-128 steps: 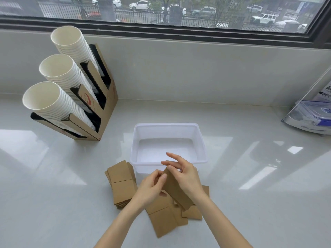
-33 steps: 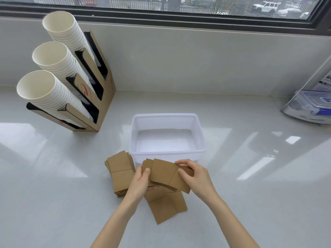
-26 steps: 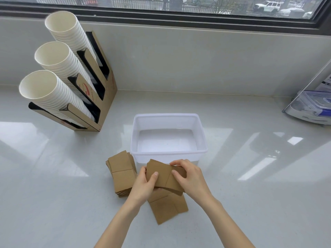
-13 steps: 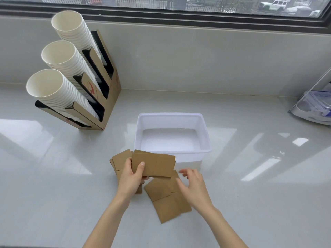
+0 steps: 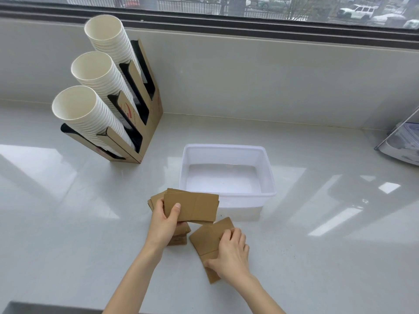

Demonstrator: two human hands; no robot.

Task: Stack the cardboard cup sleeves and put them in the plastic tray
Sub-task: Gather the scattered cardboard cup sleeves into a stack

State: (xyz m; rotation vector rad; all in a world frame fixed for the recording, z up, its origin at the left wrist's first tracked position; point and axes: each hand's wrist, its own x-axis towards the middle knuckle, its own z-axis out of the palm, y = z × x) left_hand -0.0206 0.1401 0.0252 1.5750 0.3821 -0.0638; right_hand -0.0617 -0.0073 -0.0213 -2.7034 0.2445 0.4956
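Right hand [image 5: 231, 252]: lay palm-down on two loose cardboard cup sleeves [image 5: 207, 240] flat on the desk [image 5: 68, 234], fingers curled at their edges; whether it gripped them could not be told.

Left hand [image 5: 164, 220]: closed on a small stack of flattened sleeves [image 5: 192, 207], thumb across the front face, fingers behind; the stack was held just above the desk, its long edge roughly level, near the tray's front wall.

Further sleeve pile [image 5: 179, 236]: lay on the desk beneath and behind the left hand, mostly covered by it and by the held stack.

Plastic tray [image 5: 269, 175]: white, translucent, rectangular, stood just beyond both hands; no sleeves lay inside.

Cardboard cup dispenser [image 5: 149, 123]: stood at far left, holding three tilted stacks of white paper cups [image 5: 90, 105].

Clear plastic container [image 5: 401, 146]: at far right edge, partly cut off.

Window [image 5: 249, 7]: ran along the back wall, with parked cars visible outside.
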